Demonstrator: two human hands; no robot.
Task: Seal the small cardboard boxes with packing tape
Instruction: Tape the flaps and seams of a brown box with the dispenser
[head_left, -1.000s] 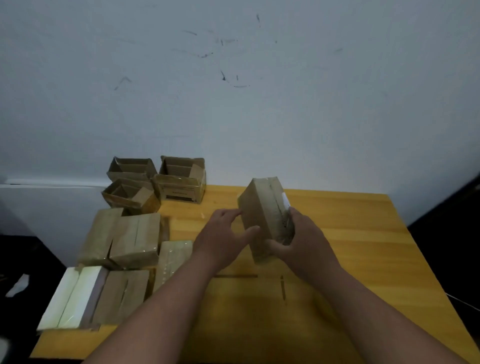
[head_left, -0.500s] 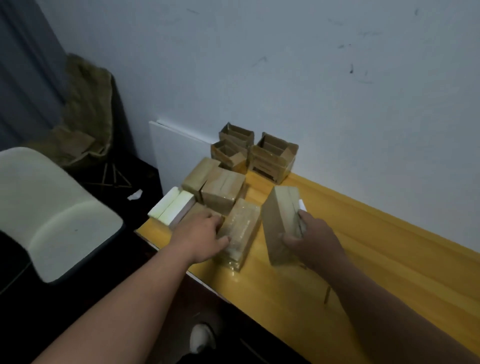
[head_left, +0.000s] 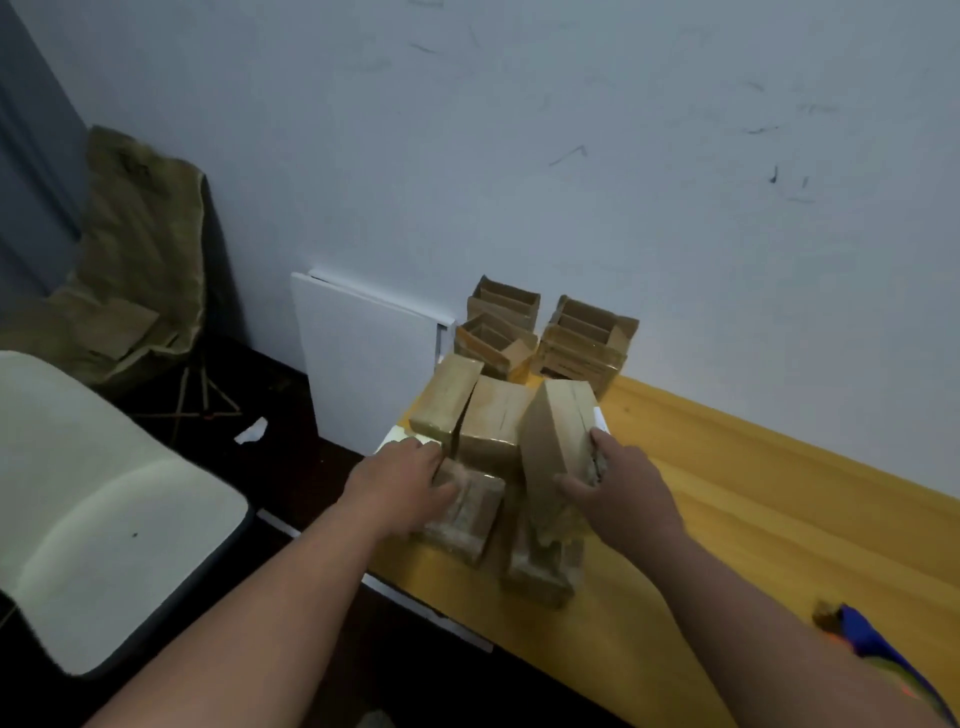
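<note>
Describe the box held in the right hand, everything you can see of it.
The box is small, closed brown cardboard, with glossy tape along its top face. It stands tilted on end, raised over the sealed boxes lying at the table's left end. The right hand grips its right side, thumb on the near face and fingers round the far edge. Something white shows behind its right edge. Its bottom is hidden; I cannot tell whether it touches the box below.

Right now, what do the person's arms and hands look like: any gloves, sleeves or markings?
Both forearms are bare, with no sleeves showing. The left hand and right hand wear no gloves, rings or watch that I can see. No markings show.
</note>
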